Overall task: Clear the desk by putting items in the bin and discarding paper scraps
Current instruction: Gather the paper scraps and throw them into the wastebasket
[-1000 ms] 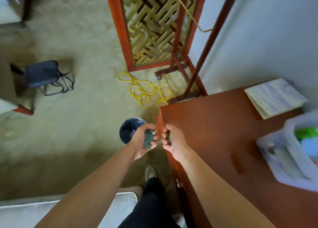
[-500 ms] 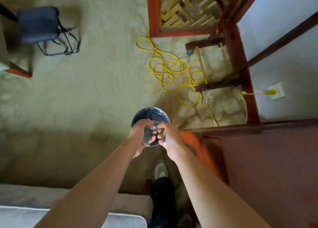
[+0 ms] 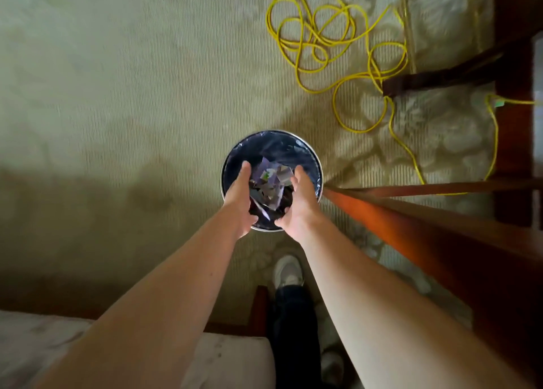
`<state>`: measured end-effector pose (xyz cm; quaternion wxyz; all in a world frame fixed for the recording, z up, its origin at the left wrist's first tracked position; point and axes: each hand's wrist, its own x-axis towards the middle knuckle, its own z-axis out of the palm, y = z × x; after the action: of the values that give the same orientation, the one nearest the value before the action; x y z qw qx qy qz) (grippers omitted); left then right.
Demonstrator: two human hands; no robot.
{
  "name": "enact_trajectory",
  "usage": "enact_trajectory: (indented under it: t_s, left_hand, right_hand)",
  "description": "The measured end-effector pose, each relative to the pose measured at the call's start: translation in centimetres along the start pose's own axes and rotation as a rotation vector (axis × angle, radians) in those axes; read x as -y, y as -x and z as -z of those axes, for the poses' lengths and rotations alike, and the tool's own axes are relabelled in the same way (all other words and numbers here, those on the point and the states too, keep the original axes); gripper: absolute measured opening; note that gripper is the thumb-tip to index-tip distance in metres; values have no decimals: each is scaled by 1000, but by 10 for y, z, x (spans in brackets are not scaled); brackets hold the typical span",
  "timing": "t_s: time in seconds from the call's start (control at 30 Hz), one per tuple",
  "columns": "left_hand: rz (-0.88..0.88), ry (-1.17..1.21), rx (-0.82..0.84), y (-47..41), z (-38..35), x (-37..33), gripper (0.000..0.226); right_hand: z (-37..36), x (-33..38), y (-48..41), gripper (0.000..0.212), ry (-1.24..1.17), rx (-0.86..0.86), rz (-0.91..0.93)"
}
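Holding nothing, your left hand (image 3: 239, 202) and right hand (image 3: 300, 205) hang over the wastebasket (image 3: 318, 165), fingers straight, palms facing each other with a wide gap between. The paper scraps (image 3: 271, 180) sit in that gap inside the rim, at 12 o'clock from both wrists; falling or settled, I cannot tell. The desk (image 3: 411, 227) lies at 3 o'clock, nearer your right hand.

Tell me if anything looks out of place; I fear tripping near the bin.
The yellow cable lies in a loose tangle on the carpet beyond the bin, a trip hazard. The paper scraps are over the bin; none show on the carpet.
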<state>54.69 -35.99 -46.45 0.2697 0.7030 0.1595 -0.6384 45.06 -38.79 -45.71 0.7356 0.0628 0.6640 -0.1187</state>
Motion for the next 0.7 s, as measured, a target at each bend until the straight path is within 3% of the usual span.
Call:
enact_trajectory:
  t_s: [0.17,0.4,0.5,0.7]
  left_hand:
    - [9,2,-10,18,-4,3,56]
    - [-91,-52,-51,85,3,10,39]
    - [-150,-54,-21,136,5,13,21]
    - [-301,-96,52,255,-7,22,15]
  right_hand:
    - [6,-2,18,57,44,-86,26]
    - [18,-18,93,31,115,-160,244]
    - [26,-26,154,28,132,-143,361]
    - [48,-38,274,20,99,-121,500]
